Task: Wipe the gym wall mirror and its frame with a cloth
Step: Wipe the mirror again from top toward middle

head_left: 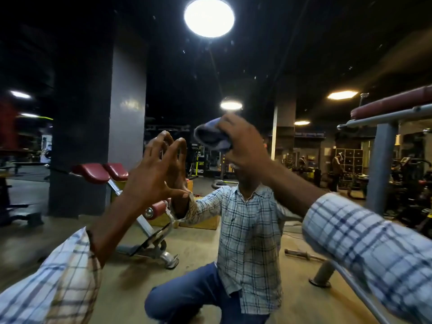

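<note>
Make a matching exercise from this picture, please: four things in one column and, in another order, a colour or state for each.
Things
1 cloth
2 left hand
3 bench pads
4 round ceiling light

Colour or state
A lit, white
B dark red
C blue, gripped by the right hand
D spread, tips on the mirror

Pairs: 1-C, 2-D, 3-B, 4-A.

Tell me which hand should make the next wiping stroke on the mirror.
Right. The right hand grips the blue cloth, raised to the mirror. The left hand holds nothing; its spread fingertips only touch the glass, so it likely serves as a brace.
</note>
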`<action>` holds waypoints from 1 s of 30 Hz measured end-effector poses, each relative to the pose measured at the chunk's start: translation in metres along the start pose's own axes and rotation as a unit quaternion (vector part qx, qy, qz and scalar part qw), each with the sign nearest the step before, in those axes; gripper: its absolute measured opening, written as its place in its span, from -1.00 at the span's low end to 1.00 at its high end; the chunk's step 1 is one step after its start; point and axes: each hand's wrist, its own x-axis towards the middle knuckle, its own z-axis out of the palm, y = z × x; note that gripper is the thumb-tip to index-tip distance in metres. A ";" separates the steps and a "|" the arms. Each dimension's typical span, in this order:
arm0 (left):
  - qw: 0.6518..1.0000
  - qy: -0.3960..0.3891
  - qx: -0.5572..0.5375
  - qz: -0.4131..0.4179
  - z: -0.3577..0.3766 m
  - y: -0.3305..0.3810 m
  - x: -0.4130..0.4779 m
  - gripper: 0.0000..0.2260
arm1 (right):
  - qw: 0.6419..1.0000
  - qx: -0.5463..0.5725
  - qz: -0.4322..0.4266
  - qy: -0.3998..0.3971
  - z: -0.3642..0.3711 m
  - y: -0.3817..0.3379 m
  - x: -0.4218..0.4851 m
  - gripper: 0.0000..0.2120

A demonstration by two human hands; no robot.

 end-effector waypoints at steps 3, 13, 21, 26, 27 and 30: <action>1.000 0.006 0.014 0.004 -0.003 -0.010 -0.002 0.20 | 0.991 0.025 0.080 0.108 -0.028 0.020 0.035 -0.67; 1.000 -0.003 0.026 -0.003 -0.030 -0.093 -0.015 0.19 | 1.000 -0.020 0.008 -0.021 0.052 -0.053 0.032 -0.58; 0.999 -0.015 0.036 0.009 -0.039 -0.150 -0.027 0.19 | 0.927 0.062 0.270 0.255 0.059 -0.079 0.079 -0.73; 0.999 -0.009 0.038 0.027 -0.043 -0.171 -0.027 0.19 | 0.992 -0.049 -0.045 -0.103 0.099 -0.130 0.077 -0.60; 0.999 -0.003 0.037 0.021 -0.045 -0.179 -0.026 0.18 | 0.995 -0.050 -0.035 -0.083 0.093 -0.124 0.086 -0.58; 0.999 0.001 0.035 0.025 -0.053 -0.203 -0.022 0.18 | 0.988 -0.048 0.123 0.083 0.066 -0.101 0.113 -0.74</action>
